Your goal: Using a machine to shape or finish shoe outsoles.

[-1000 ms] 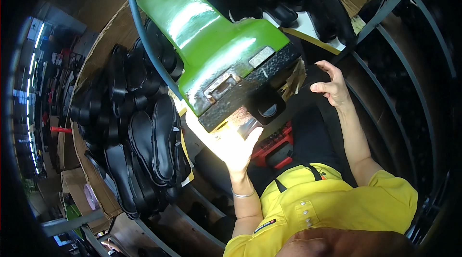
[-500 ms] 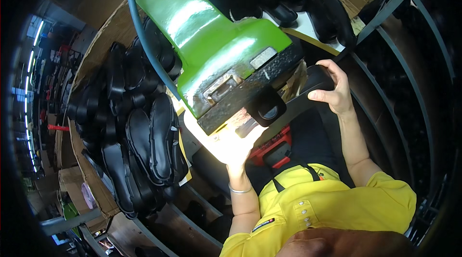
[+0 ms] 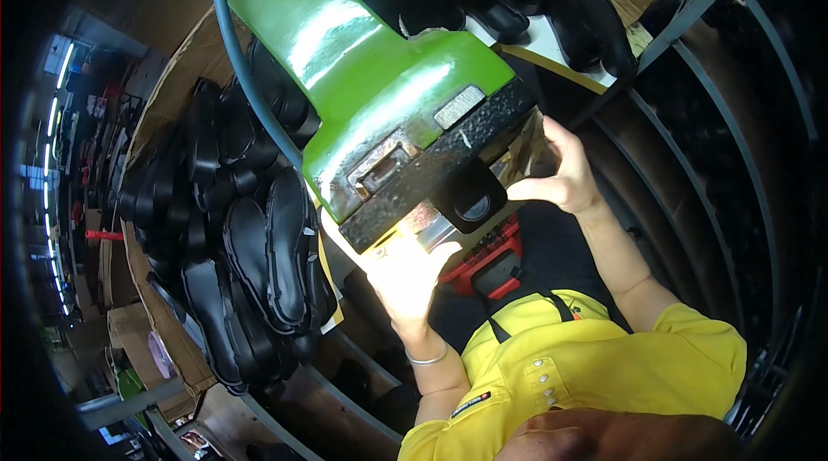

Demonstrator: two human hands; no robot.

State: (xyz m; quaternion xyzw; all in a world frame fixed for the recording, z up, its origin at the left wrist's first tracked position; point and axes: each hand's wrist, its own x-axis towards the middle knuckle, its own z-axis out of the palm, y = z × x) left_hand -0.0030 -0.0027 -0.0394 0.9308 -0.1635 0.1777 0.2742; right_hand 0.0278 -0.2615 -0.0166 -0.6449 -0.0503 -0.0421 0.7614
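Two hands are flanking the working end of the green machine (image 3: 371, 90), which is jutting down from the top, between black soles (image 3: 291, 245) heaped at left and other soles (image 3: 595, 25) lying at upper right. The left hand (image 3: 404, 278) is reaching under the near-left corner in strong glare, thumb apart; the right hand (image 3: 571, 178) is pointing its thumb at the black housing (image 3: 473, 198). Since the machine is hiding most fingertips, I cannot tell whether either hand is gripping anything. Working well probably means guiding evenly from both sides, thumbs staying clear.
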